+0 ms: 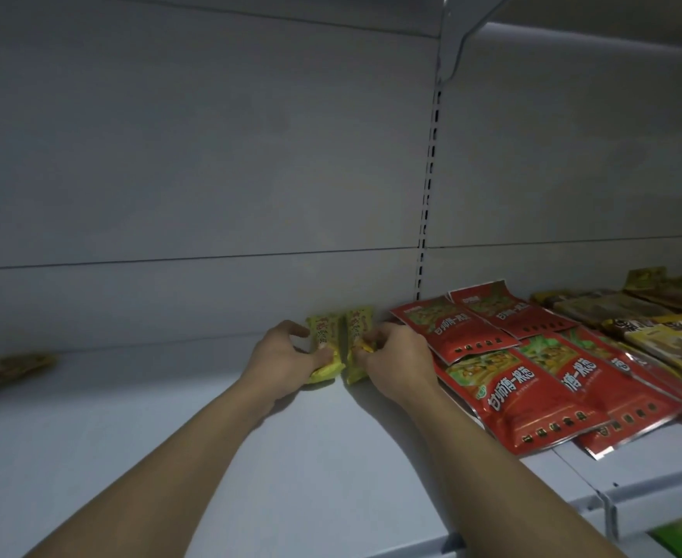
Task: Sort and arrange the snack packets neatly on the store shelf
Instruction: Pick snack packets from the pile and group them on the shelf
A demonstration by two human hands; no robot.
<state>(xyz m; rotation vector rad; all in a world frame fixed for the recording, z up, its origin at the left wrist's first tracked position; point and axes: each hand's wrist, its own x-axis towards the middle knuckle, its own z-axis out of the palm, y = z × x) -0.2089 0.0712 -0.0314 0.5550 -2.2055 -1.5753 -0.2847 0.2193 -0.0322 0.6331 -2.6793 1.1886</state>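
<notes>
Forearms both stretched forward over the shelf (162, 445), converging toward the back panel (210, 175). Left hand (287, 356) fingers curled round the left yellow packet (324, 330), gripping its near half. Right hand (397, 356) fingers bent, pinching the right yellow packet (358, 321) at its near half. Both packets lie flat, side by side, almost touching, far ends against the back panel. Red packets (532, 392) overlap just right of the right hand. Brown and yellow packets (653, 320) farther right; one dim packet (9, 368) far left.
</notes>
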